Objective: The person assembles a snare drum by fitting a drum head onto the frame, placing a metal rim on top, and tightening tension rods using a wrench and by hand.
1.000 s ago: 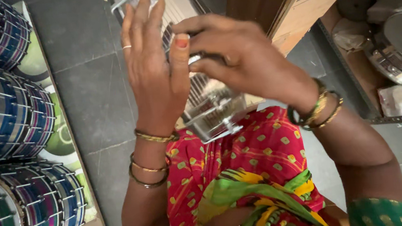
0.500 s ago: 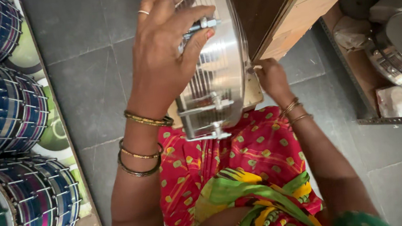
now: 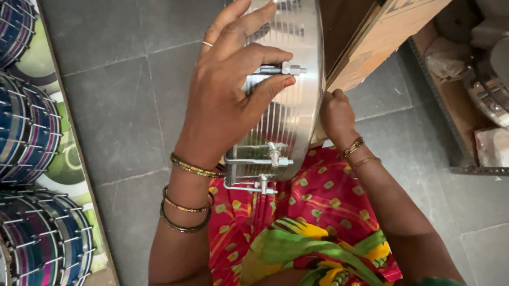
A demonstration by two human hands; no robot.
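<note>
Flanking silver drum [image 3: 287,91]: stacked drums [image 3: 7,121], wooden crate [image 3: 402,7].

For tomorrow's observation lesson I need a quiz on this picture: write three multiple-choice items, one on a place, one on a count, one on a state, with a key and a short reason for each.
1. Where are the striped drums stacked?
A. at the picture's left edge
B. on the lap
C. inside the wooden box

2. How many bangles show on the left wrist?
A. one
B. three
C. six

3. What is the left hand doing?
A. lying flat on the floor
B. pinching a bolt on the metal drum
C. hanging free in the air

Key:
1 A: the striped drums stand along the left edge, beside the grey floor.
2 B: three bangles ring the wrist.
3 B: the left hand has thumb and fingers closed round the bolt on the metal drum, while the right hand steadies its far side.
</note>
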